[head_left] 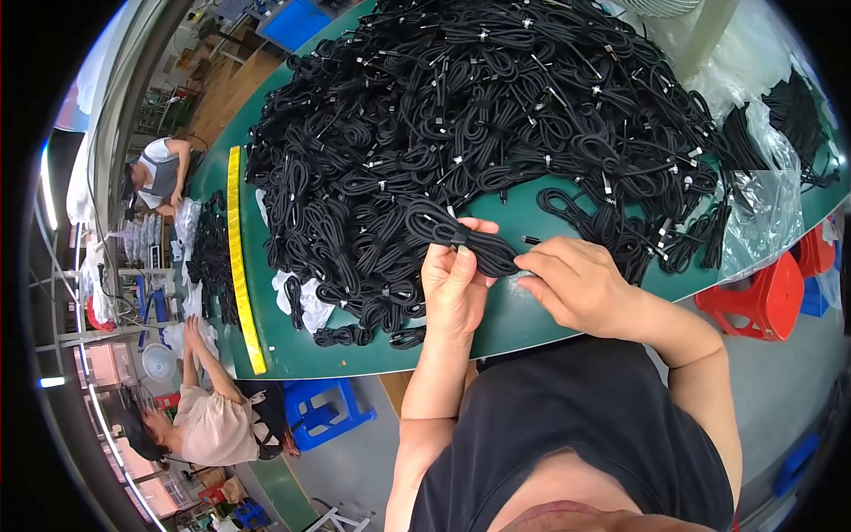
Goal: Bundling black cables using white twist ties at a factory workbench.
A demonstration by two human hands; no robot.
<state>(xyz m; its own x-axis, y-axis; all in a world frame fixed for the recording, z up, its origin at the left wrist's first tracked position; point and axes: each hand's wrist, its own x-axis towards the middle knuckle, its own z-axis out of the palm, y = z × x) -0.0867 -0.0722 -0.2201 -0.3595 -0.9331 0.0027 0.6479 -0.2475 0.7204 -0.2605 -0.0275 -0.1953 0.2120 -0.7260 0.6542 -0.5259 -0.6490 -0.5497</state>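
A coiled black cable (432, 222), gathered at its middle by a dark tie, is gripped between the thumb and fingers of my left hand (454, 282). My right hand (576, 282) has its fingertips pinched at the right end of this coil; the exact part between them is partly hidden. Just above the right fingers shows a black plug with a metal tip (531, 239); I cannot tell which cable it belongs to. Beyond both hands rises a large pile of coiled black cables (461, 106) with pale connector ends.
The pile covers much of the green table (381, 359). Yellow tape (246, 257) runs along its left side. Clear plastic (767, 213) hangs at the right, above a red stool (762, 301). Two people work at the left, near a blue stool (328, 414).
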